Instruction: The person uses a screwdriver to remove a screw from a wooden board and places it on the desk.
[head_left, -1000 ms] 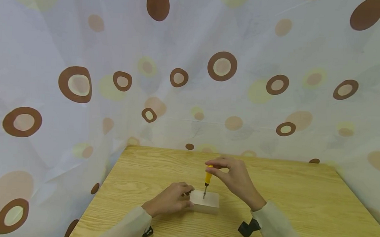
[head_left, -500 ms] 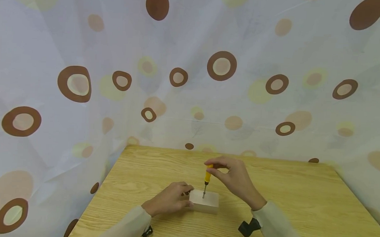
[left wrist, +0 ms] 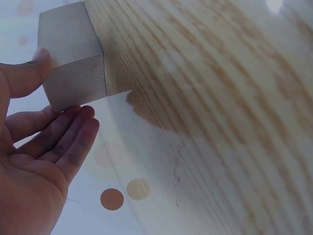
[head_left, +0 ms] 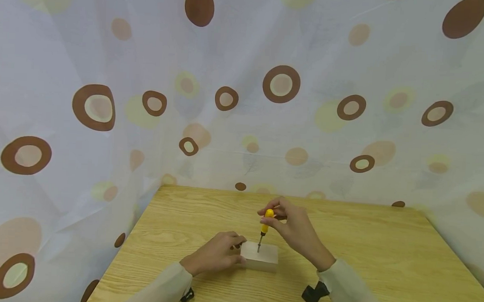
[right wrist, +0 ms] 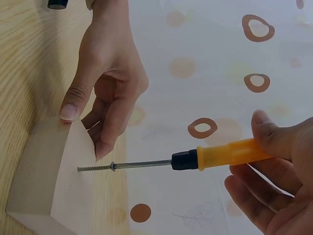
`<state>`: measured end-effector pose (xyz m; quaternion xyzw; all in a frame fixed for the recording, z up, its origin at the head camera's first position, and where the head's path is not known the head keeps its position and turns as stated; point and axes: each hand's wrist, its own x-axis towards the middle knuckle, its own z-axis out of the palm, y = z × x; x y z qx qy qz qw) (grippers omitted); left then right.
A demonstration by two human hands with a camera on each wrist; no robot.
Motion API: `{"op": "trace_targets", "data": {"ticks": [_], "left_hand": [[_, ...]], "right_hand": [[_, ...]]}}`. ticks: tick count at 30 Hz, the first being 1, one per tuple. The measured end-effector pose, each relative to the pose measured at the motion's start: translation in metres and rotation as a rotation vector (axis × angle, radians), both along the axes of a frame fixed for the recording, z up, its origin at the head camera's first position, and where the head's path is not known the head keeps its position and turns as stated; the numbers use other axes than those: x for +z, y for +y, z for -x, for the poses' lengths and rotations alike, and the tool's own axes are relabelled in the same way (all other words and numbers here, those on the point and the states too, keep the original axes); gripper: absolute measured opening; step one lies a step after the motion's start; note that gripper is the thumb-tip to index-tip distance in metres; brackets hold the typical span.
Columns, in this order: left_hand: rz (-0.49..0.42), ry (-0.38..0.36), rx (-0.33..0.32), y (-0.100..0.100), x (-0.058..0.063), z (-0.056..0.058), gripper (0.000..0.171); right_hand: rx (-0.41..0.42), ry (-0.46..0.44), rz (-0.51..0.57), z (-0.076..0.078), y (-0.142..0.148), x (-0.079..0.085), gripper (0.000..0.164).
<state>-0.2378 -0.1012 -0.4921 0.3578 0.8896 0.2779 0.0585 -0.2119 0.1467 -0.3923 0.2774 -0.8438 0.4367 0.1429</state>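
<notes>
A pale wooden block [head_left: 267,259] lies on the table, and my left hand [head_left: 216,254] holds its left end. The left wrist view shows the thumb on one side of the block [left wrist: 71,32] and fingertips at the opposite edge. A threaded screw [right wrist: 95,168] stands in the block's upper face, part of its thread still exposed. The tip of a yellow-handled screwdriver [right wrist: 227,155] meets the screw head. My right hand [head_left: 301,231] pinches the handle's upper part between thumb and fingers. The screwdriver leans slightly right in the head view.
The wood-grain table [head_left: 362,257] extends on both sides of the block. A white curtain [head_left: 243,124] with brown and beige circles hangs behind the table and along its sides. Black wrist mounts [head_left: 315,294] sit below the sleeves.
My right thumb and fingers have shifted round the handle, so its yellow end now shows between them. The screwdriver tilts slightly more to the right. My left hand and the block stay put.
</notes>
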Motion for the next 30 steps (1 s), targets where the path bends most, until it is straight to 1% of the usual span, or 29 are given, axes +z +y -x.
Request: {"op": "trace_targets", "data": {"ticks": [2, 6, 10, 16, 19, 22, 24, 27, 30], "left_hand": [[0.001, 0.008, -0.004, -0.0001, -0.0002, -0.0001, 0.05], [0.002, 0.02, -0.009, -0.0006, -0.0009, 0.0, 0.05], [0.0, 0.023, -0.009, -0.0009, -0.0012, -0.0002, 0.05], [0.0, 0.025, -0.012, -0.0012, -0.0006, -0.001, 0.051], [0.002, 0.023, -0.011, -0.0015, -0.0007, -0.0004, 0.051], [0.004, 0.021, -0.007, -0.0017, -0.001, 0.0003, 0.051], [0.005, 0.02, -0.006, -0.0018, -0.001, 0.0005, 0.051], [0.008, 0.026, -0.008, -0.002, -0.001, 0.0005, 0.051], [0.01, 0.032, -0.013, -0.0023, -0.0005, 0.0004, 0.052]], "right_hand": [[-0.012, 0.022, 0.003, -0.0003, 0.0, 0.0005, 0.022], [-0.023, 0.06, -0.019, -0.0009, 0.0008, 0.0031, 0.026], [-0.009, 0.059, -0.032, 0.0002, -0.0002, 0.0027, 0.027], [-0.036, 0.063, -0.03, -0.0006, -0.0011, 0.0008, 0.028], [-0.026, 0.056, -0.03, 0.0002, -0.0011, 0.0015, 0.031], [-0.008, 0.035, -0.016, 0.0014, -0.002, 0.0015, 0.03], [-0.012, 0.025, -0.011, 0.0016, -0.0027, 0.0005, 0.026], [-0.031, 0.045, 0.002, 0.0015, -0.0033, -0.0017, 0.023], [-0.042, 0.084, 0.008, 0.0007, -0.003, -0.0019, 0.026]]}}
